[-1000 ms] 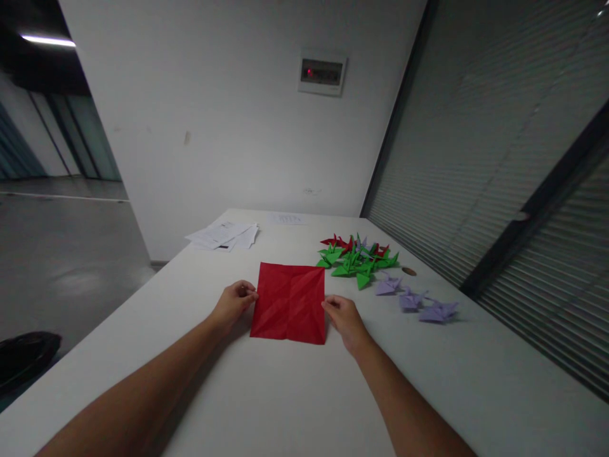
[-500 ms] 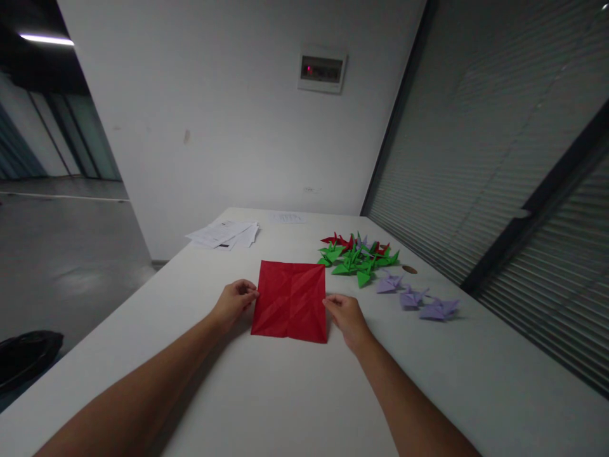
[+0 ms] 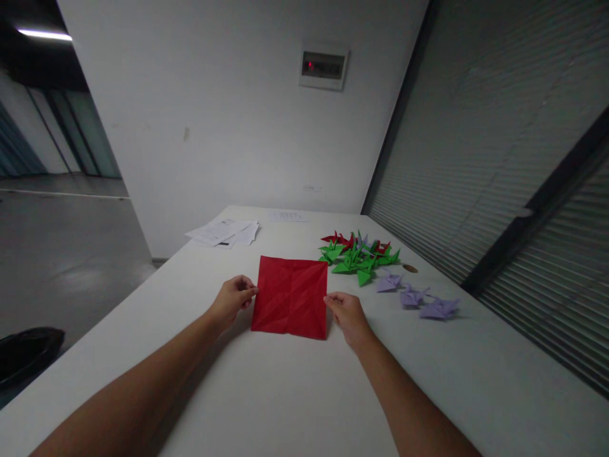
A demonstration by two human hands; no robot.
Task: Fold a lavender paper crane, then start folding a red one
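Observation:
A creased red square of paper (image 3: 291,295) lies flat on the white table (image 3: 266,393). My left hand (image 3: 232,299) pinches the middle of its left edge with curled fingers. Pinching the right edge at about the same height is my right hand (image 3: 346,313). Both forearms reach in from the bottom of the view.
Beyond the sheet on the right lies a heap of green and red folded paper cranes (image 3: 358,254), then three lilac cranes (image 3: 413,297) in a row. White printed sheets (image 3: 223,233) lie at the table's far left. A slatted blind runs along the right side.
The two hands and the red paper have stayed almost still. The paper's edges have lifted slightly between the pinching fingers.

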